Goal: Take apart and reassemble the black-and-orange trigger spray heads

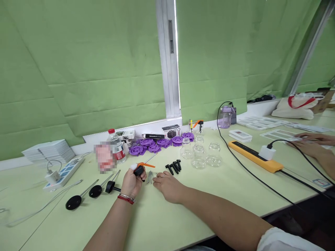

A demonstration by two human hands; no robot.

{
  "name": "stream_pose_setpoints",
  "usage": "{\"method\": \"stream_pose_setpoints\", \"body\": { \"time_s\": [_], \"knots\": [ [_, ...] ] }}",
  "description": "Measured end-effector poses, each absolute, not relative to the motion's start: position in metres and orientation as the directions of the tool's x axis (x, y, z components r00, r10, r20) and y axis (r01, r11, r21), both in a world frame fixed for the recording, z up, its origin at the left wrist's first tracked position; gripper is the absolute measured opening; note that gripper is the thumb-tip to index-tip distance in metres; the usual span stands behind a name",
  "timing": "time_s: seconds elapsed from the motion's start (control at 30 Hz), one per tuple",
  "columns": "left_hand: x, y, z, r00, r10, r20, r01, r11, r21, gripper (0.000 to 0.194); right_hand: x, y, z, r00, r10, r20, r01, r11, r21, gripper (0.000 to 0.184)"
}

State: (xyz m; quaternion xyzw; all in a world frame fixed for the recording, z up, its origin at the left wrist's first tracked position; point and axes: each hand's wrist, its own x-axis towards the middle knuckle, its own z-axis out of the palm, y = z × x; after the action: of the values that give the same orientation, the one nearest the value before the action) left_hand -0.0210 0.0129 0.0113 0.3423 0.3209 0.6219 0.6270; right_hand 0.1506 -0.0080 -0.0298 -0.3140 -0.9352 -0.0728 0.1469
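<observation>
My left hand point(133, 183) is closed round the black and orange handle of a screwdriver point(143, 166), whose thin shaft points up and to the right. My right hand point(167, 185) rests on the pale green table point(183, 209), fingers lying loosely by a small bunch of metal rods point(149, 176). Several short black handle pieces point(174, 166) lie just beyond my right hand.
Black round-ended tools point(89, 193) lie left of my left hand. Purple wheels point(157, 143), clear glass jars point(201, 153) and a water bottle point(116, 146) stand further back. An orange power strip point(255, 156) with cables crosses the right. Another person's hands point(312, 144) rest at far right.
</observation>
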Motion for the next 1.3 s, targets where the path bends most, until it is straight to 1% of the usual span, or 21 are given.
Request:
{"method": "stream_pose_setpoints", "body": {
  "time_s": [0.23,0.37,0.47,0.6,0.73,1.03,1.3],
  "knots": [
    [-0.023,0.014,0.01,0.022,1.0,0.018,-0.548,-0.003,0.836,0.013,0.153,-0.014,-0.024,-0.811,0.519,0.27,0.556,0.828,0.08,0.024],
    [-0.023,0.013,0.01,0.016,1.0,0.012,-0.543,-0.002,0.839,0.013,0.15,-0.023,-0.024,-0.87,0.419,0.26,0.463,0.876,0.138,0.012],
    [-0.022,0.012,0.01,0.013,1.0,0.008,-0.54,0.0,0.842,0.013,0.146,-0.031,-0.023,-0.906,0.336,0.258,0.391,0.897,0.206,0.009],
    [-0.018,0.011,0.009,0.046,0.999,0.009,-0.539,0.017,0.842,0.013,0.141,-0.04,-0.02,-0.936,0.234,0.263,0.308,0.906,0.291,0.008],
    [-0.015,0.01,0.007,0.086,0.996,0.024,-0.534,0.025,0.845,0.014,0.139,-0.045,-0.02,-0.943,0.156,0.294,0.258,0.902,0.346,0.012],
    [-0.013,0.009,0.004,0.137,0.99,0.042,-0.516,0.035,0.856,0.015,0.133,-0.052,-0.026,-0.935,0.035,0.354,0.172,0.915,0.365,0.017],
    [-0.013,0.009,0.004,0.178,0.983,0.039,-0.513,0.059,0.856,0.015,0.13,-0.059,-0.022,-0.94,0.025,0.341,0.162,0.912,0.378,0.017]
  ]
}}
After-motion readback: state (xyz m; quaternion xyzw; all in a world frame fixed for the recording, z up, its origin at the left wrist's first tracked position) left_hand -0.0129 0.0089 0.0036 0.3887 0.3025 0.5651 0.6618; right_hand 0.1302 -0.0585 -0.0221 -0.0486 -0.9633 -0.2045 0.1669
